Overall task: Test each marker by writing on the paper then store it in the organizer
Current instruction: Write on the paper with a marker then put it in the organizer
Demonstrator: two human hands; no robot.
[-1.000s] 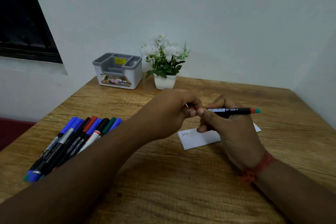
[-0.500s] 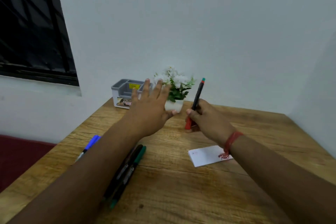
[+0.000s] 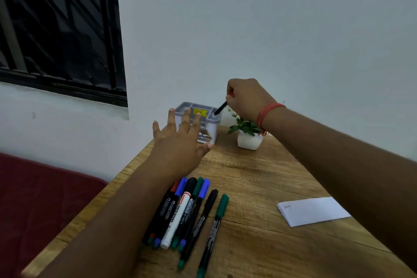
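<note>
Reaching toward the worktop's far edge, the left hand is spreading straight fingers in front of the grey organizer, holding nothing; the right hand, wrist bent downward, is pinching a black marker tilted into the organizer's right compartment.

We seem to be at a small desk in a home or a plain study room. A wooden table with a light grain finish stands pushed against a bare white plastered wall. A dark barred window is set into that wall. A small white pot of green leaves decorates the table, and a dark red cushioned seat or mattress lies beside it.
</note>
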